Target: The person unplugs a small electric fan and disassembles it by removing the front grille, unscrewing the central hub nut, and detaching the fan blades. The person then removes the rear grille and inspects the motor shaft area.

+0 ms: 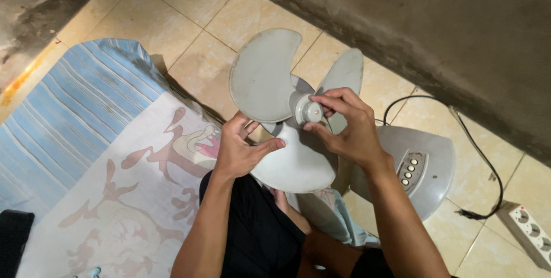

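Above tan floor tiles (189, 2), both hands gripping grey fan blade (264, 77): left hand (238, 149) blade edge, right hand (347, 126) hub cap (311, 110).

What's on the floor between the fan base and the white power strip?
In the head view, only a black cord and bare tile floor lie between the grey fan base and the white power strip.

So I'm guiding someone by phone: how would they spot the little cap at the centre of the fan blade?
Start at the grey fan base on the tiled floor; just left of it, the pale three-lobed fan blade is held up. At its hub sits the small cap, pinched by the right hand. It is the only small round knob among broad flat lobes.
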